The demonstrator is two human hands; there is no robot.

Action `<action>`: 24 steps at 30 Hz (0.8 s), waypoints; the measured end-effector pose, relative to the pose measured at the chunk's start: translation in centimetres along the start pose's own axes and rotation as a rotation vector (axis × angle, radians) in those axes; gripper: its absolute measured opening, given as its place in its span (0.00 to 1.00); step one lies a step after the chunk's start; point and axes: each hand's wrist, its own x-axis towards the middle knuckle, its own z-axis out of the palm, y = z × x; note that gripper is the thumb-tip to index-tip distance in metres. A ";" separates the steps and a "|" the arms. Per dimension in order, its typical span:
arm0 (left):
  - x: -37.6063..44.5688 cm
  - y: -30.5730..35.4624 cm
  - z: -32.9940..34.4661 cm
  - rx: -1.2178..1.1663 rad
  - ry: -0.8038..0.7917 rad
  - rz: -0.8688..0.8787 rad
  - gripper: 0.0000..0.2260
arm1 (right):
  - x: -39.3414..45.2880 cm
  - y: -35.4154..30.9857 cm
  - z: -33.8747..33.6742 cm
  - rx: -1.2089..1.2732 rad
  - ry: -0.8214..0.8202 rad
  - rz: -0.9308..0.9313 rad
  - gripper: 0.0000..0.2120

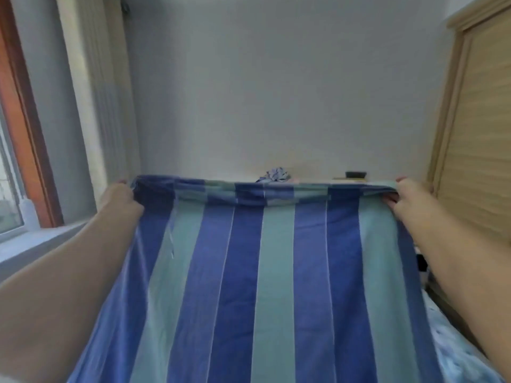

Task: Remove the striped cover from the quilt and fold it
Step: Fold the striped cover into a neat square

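I see the broad-striped cotton cover [276, 272] banded lengthwise in deep blue, mid blue and pale teal, with thin white lines between some bands. Behind the cover the plain wall [276, 92] reads pale grey-white. Left of the cover, the window frame [25, 120] is reddish brown. Right of it, the wooden wardrobe [475, 120] is light tan. Below its right edge, a pale blue dotted sheet [453, 352].

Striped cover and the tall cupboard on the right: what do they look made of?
Striped cover: thin woven cloth, probably cotton, matte; it drapes and creases between both hands. Cupboard: pale wood or wood-look laminate, with a faint horizontal grain; which one is unclear.
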 end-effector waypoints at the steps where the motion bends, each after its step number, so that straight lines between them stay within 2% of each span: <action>1: 1.9 -0.5 0.6 -0.092 -0.030 -0.026 0.16 | 0.9 0.1 0.3 0.014 -0.031 0.026 0.13; 2: 2.7 -0.2 1.6 -0.157 -0.019 -0.034 0.13 | 1.6 -0.2 1.2 0.044 -0.061 0.011 0.13; 4: 4.4 2.6 4.7 -0.287 -0.015 0.067 0.08 | 1.9 -3.5 3.7 0.099 -0.074 -0.087 0.13; 7: 5.4 8.6 8.2 -0.405 -0.108 0.191 0.08 | -0.4 -10.2 6.5 0.212 -0.117 -0.229 0.13; 10: 4.9 11.5 8.3 -0.476 -0.149 0.255 0.08 | -3.4 -13.8 6.3 0.285 -0.184 -0.286 0.13; 12: 3.7 10.8 6.6 -0.481 -0.131 0.249 0.09 | -5.4 -13.6 4.7 0.289 -0.222 -0.273 0.13; 15: 1.9 5.5 0.5 -0.461 -0.073 0.189 0.16 | -6.9 -9.5 -0.2 0.265 -0.213 -0.198 0.14; 17: 0.3 0.2 -5.4 -0.401 -0.027 0.119 0.12 | -7.3 -5.2 -4.8 0.152 -0.149 -0.135 0.14; 20: -3.2 -9.0 -15.4 -0.145 0.043 -0.089 0.04 | -8.4 3.6 -14.3 -0.106 -0.043 -0.044 0.14; 24: -11.5 -22.0 -29.4 0.221 0.171 -0.410 0.09 | -12.3 16.1 -30.6 -0.388 0.087 0.090 0.15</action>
